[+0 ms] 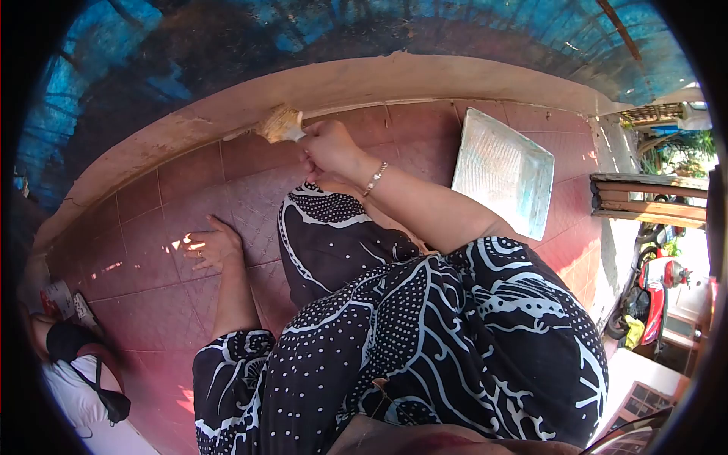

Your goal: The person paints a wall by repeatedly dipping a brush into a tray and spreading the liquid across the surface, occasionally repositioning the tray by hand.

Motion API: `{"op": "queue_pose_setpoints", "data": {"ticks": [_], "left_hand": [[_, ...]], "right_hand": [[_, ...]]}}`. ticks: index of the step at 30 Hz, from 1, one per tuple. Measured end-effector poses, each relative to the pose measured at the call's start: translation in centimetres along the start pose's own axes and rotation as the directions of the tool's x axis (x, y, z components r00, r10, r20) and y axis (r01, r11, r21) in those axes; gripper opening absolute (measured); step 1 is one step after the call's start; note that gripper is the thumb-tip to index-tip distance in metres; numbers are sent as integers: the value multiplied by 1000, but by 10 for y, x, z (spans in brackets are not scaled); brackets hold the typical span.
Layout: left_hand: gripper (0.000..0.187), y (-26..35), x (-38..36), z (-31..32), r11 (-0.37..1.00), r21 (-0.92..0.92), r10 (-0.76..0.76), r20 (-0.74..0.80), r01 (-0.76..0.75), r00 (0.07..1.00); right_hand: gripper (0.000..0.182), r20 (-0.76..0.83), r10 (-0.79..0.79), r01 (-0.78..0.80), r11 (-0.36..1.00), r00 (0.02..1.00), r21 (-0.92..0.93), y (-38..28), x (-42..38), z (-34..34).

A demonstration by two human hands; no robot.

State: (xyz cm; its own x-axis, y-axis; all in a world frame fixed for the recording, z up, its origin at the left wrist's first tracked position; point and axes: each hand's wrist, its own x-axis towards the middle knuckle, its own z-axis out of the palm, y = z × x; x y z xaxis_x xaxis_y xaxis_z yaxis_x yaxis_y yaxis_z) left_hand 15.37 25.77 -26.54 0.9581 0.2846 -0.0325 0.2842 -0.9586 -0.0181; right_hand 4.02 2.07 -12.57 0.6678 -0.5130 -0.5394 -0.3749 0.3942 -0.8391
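Note:
My right hand (pixel 332 149) is closed around the handle of a paintbrush (pixel 280 124). The brush has wide, pale, paint-stained bristles, which point left and lie right at the beige strip (pixel 341 85) along the foot of the wall. Most of the handle is hidden inside my fist. On the red floor tiles (pixel 250 189), my left hand (pixel 214 244) rests flat with its fingers spread and holds nothing. To the right of my right forearm lies a paint tray (pixel 504 174), smeared with whitish paint and ribbed on its sloping part.
Above the strip, the wall (pixel 341 30) is blotchy blue and dark. Another person (pixel 80 379) is low at the left edge, beside small containers (pixel 64 301). On the right are a wooden beam structure (pixel 648 199) and a red motorcycle (pixel 654 292). My patterned dress spreads over the floor.

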Motion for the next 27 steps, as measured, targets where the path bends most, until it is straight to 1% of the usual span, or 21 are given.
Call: {"op": "queue_pose_setpoints", "data": {"ticks": [2,3,4,5,7,8,10,12,14,15,17,18,19,20,21,24,26,27], "left_hand": [[81,-1,2,6,999,-38,9,-27,-10,1000],[81,-4,2,6,1000,-29,-6,-25,5,1000],[81,-3,2,6,1000,-28,1,-17,-1,1000],[81,-2,3,6,1000,-29,9,-11,-9,1000],[82,-2,2,6,999,-32,2,-6,-2,1000],[82,-2,0,4,999,-37,6,3,-6,1000],[82,1,2,1,999,-41,6,3,-6,1000],[83,0,1,1,1000,-25,7,22,-6,1000],[83,-1,0,0,1000,-26,2,28,-1,1000],[83,0,1,-1,999,-33,3,32,-2,999],[83,2,1,-3,1000,-21,0,41,0,999],[82,1,0,-3,1000,-8,1,56,-1,998],[82,1,0,-4,1000,-2,-1,57,1,998],[82,1,-1,-4,1000,-5,7,42,-7,999],[82,1,-1,-4,1000,-9,16,26,-16,1000],[82,-1,0,1,1000,-2,22,13,-22,1000],[82,-1,-1,-3,1000,-6,24,26,-24,999],[82,0,-1,-5,1000,-12,22,39,-21,999]], "right_hand": [[31,58,-75,87,961,996,-263,3,3,-34],[32,50,-141,148,873,989,-464,6,-1,-48],[34,57,-214,200,741,975,-641,8,-3,-55],[34,67,-210,203,741,975,-640,12,-3,-51],[41,174,-440,376,427,881,-822,26,-12,-42],[41,180,-433,379,433,883,-818,25,-18,-29],[42,411,-445,527,175,796,-831,10,-24,16],[42,487,-352,562,148,799,-814,5,-6,52],[38,589,-357,649,66,725,-758,6,19,80],[38,594,-358,653,66,721,-754,10,32,94],[38,644,-365,685,-23,672,-728,19,51,114],[38,645,-363,687,-17,673,-726,23,57,119],[37,628,-342,666,-9,699,-746,27,62,122],[36,611,-320,644,-3,724,-765,29,64,124],[36,612,-318,645,-1,724,-764,30,66,121],[35,567,-344,607,11,748,-795,32,64,97],[28,497,-408,547,9,766,-837,30,59,70],[28,468,-402,504,-18,787,-863,30,55,53]]}}
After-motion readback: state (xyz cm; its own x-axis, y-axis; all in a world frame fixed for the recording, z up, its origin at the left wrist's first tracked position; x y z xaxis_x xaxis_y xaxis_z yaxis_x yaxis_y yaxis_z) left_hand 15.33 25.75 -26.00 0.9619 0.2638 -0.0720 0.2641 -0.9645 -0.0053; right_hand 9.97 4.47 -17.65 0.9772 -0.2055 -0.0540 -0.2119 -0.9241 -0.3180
